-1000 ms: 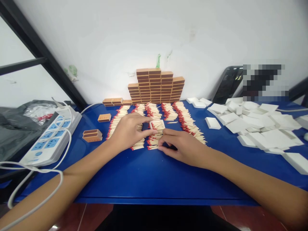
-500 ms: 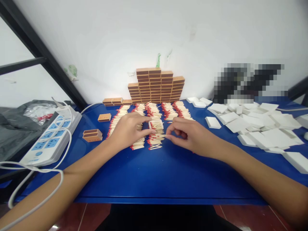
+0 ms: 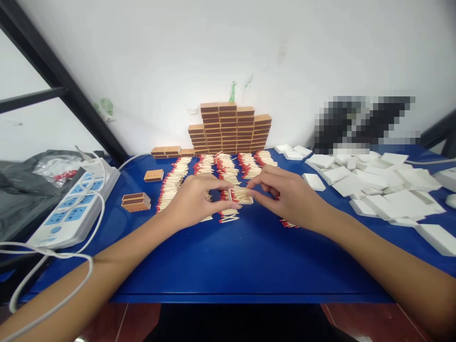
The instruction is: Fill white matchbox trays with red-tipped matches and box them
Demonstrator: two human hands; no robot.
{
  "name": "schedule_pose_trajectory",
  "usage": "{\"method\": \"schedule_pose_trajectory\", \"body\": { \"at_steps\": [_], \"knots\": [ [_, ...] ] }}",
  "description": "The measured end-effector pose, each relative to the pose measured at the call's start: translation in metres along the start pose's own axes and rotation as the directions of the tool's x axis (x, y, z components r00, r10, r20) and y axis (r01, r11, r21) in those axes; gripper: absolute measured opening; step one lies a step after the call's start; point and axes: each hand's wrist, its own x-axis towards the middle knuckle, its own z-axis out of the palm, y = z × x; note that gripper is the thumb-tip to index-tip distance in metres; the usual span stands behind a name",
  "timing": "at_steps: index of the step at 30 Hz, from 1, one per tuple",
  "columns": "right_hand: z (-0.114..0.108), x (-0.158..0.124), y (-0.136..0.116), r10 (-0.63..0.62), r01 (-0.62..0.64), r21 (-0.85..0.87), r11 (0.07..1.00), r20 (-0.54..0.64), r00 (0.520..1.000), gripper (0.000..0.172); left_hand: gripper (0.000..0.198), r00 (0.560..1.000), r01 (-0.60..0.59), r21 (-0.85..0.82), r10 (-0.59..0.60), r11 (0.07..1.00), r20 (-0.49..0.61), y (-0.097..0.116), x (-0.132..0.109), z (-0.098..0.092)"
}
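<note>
Between thumb and fingers, my left hand (image 3: 199,197) grips a white matchbox tray (image 3: 245,201) by its left end. Matches (image 3: 239,194) lie lengthwise in the tray. My right hand (image 3: 281,192) pinches the right-hand ends of some of these matches at the tray's right side. Below and around the tray are rows of loose red-tipped matches (image 3: 225,167) on the blue table (image 3: 213,261). Another row of matches (image 3: 176,178) runs to the left of my left hand. My right hand partly covers the matches beneath it.
Brown matchboxes (image 3: 228,128) stand stacked against the wall. A few more matchboxes (image 3: 136,202) sit at the left, near a white power strip (image 3: 76,204) with a looped cable. White trays (image 3: 377,185) are heaped at the right.
The tray has shifted slightly right and toward me and now lies crosswise. My right hand has moved up against the matches in it, with matches between its fingertips.
</note>
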Motion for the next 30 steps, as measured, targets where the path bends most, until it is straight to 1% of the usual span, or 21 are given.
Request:
{"method": "schedule_pose_trajectory", "body": {
  "at_steps": [4, 9, 15, 19, 21, 22, 23, 26, 28, 30],
  "knots": [
    [-0.002, 0.0, -0.001, -0.003, 0.003, -0.014, 1.0, -0.004, 1.0, 0.005, 0.035, 1.0, -0.014, 0.016, 0.014, 1.0, -0.014, -0.002, 0.001, 0.0],
    [-0.002, -0.001, 0.002, 0.008, -0.008, -0.027, 1.0, 0.02, 1.0, 0.006, 0.038, 1.0, 0.004, 0.029, -0.005, 1.0, 0.002, -0.001, 0.0, -0.001],
    [0.002, 0.0, 0.003, 0.028, -0.028, -0.008, 1.0, 0.063, 0.998, 0.007, 0.036, 0.999, -0.041, 0.017, 0.041, 0.999, 0.015, -0.001, -0.001, 0.0],
    [0.001, 0.001, -0.005, 0.047, -0.048, 0.024, 0.999, 0.026, 0.999, 0.005, 0.036, 0.999, -0.032, 0.035, 0.032, 0.999, 0.012, -0.002, 0.0, 0.0],
    [0.002, 0.0, -0.012, 0.043, -0.043, 0.055, 0.998, 0.003, 0.999, 0.005, 0.037, 0.999, -0.029, 0.09, 0.032, 0.996, -0.023, -0.005, 0.001, -0.001],
    [0.004, -0.001, -0.016, 0.03, -0.031, 0.077, 0.997, 0.012, 0.999, 0.005, 0.037, 0.998, -0.03, 0.125, 0.036, 0.992, -0.049, -0.007, 0.001, -0.002],
    [0.006, -0.002, -0.02, 0.009, -0.013, 0.103, 0.995, 0.04, 0.999, 0.005, 0.038, 0.996, -0.031, 0.157, 0.044, 0.987, -0.078, -0.009, 0.001, -0.003],
    [0.015, -0.007, -0.026, -0.046, 0.016, 0.162, 0.987, 0.189, 0.981, 0.004, 0.039, 0.989, -0.039, 0.211, 0.067, 0.977, -0.13, -0.013, 0.002, -0.005],
    [0.022, -0.01, -0.027, -0.054, 0.009, 0.171, 0.985, 0.262, 0.964, 0.007, 0.038, 0.987, -0.048, 0.221, 0.08, 0.974, -0.136, -0.013, 0.002, -0.006],
    [0.027, -0.011, -0.026, -0.047, -0.002, 0.167, 0.986, 0.291, 0.956, 0.008, 0.038, 0.988, -0.059, 0.229, 0.09, 0.971, -0.124, -0.013, 0.002, -0.005]
  ]
}}
